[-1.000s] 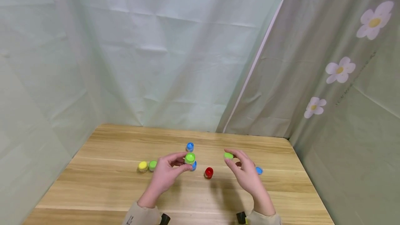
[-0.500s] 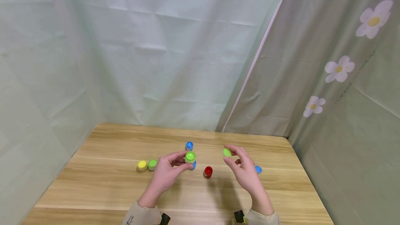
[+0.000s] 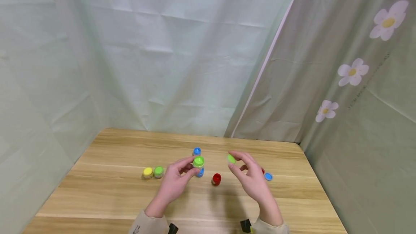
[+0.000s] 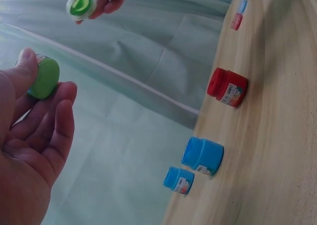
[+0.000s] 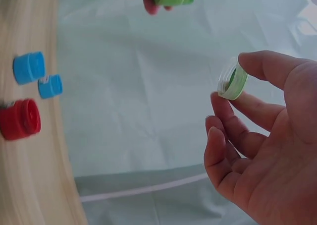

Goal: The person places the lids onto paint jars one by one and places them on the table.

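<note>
My left hand (image 3: 173, 183) grips a small light-green paint jar (image 3: 198, 162) with its mouth uncovered, raised above the table. Facing it, my right hand (image 3: 255, 181) pinches a green-and-clear lid (image 5: 234, 81) by its edge between thumb and fingers. The lid is tipped nearly on its side, with green paint on its inner face, seen in the left wrist view. A short gap separates lid and jar. Below them on the wood stand an uncapped red jar (image 3: 216, 179) and two uncapped blue jars, the larger one (image 4: 203, 155) close to the smaller one (image 4: 178, 180).
On the left of the wooden table (image 3: 97, 190) a yellow-topped jar (image 3: 147, 173) and a green-topped jar (image 3: 159, 172) stand side by side. A blue lid (image 3: 268, 176) and a red lid (image 3: 263, 170) lie by my right hand. Pale curtains (image 3: 182, 64) surround the table.
My right hand has moved left toward the jar, and the lid in it has tilted further onto its edge. The left hand with the jar has barely shifted.
</note>
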